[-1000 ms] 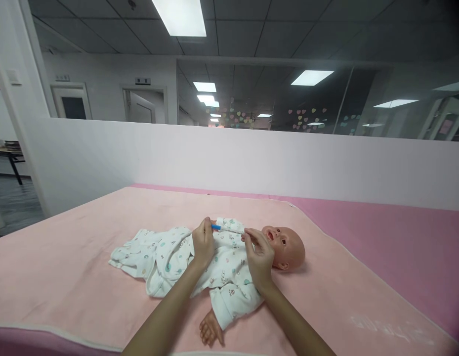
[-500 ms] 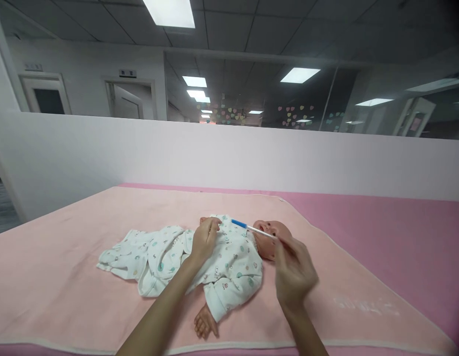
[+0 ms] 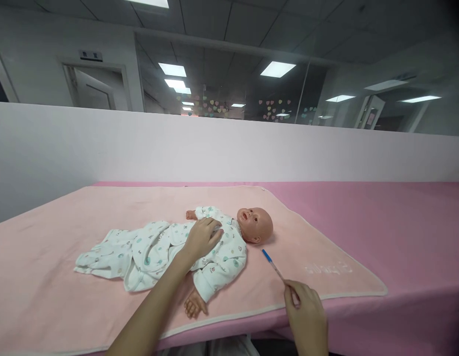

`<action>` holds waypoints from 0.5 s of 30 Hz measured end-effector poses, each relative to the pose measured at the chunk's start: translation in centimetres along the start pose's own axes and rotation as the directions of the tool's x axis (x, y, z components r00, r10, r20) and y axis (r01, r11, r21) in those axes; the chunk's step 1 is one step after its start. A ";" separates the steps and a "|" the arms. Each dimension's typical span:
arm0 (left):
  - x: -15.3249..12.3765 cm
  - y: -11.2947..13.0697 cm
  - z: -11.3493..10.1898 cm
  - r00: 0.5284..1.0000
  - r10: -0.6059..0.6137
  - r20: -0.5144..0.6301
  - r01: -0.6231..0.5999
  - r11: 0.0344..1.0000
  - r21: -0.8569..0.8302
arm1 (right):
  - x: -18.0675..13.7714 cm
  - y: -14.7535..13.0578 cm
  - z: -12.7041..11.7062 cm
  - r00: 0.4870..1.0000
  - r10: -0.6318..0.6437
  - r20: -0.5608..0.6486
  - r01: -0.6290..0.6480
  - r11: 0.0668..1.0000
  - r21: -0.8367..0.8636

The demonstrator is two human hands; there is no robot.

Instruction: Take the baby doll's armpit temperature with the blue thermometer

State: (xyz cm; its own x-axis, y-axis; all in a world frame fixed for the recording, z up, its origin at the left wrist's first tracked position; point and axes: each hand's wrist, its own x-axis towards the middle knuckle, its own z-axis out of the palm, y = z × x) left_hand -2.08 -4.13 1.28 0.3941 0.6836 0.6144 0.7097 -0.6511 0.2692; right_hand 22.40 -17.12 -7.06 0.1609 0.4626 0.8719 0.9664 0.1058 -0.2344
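Since the earlier frame, the right hand (image 3: 305, 311) and the slim, blue-ended stick (image 3: 275, 268) have swung away from in front of the doll's head and down to the lower right of the frame, while the left hand (image 3: 202, 237) has stayed on the doll's chest. The doll (image 3: 231, 252) lies on its back across the centre, head to the right, dressed in a white patterned garment (image 3: 151, 252). The left hand rests palm down on the cloth, fingers loosely bent and thumb apart, gripping nothing that shows; it lies there, it seems, to steady the body lightly. The right hand pinches the stick's plain end between thumb and forefinger, so the blue end points up and left, near the doll's head but not touching it. That grip at the very end probably leaves most of the length in view and clear of the fingers. Beneath the doll spreads a peach blanket (image 3: 47, 277), perhaps as a soft layer over the pink surface (image 3: 399, 237) seen at right. A low white wall (image 3: 229, 148) crosses the frame behind, with dark glass (image 3: 236, 74) above it.
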 end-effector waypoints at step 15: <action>3.3 -1.2 1.3 0.929 -0.344 0.135 0.319 0.931 0.177 | 11.4 -11.5 10.8 0.821 -0.123 0.558 0.160 0.987 -0.019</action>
State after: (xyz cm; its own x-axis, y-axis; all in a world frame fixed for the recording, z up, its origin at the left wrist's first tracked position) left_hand -0.88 -0.70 2.01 0.2006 0.9037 0.3783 0.8899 -0.3296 0.3154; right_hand 10.93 -3.60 0.93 -0.0984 0.8578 0.5045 0.9832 0.1621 -0.0839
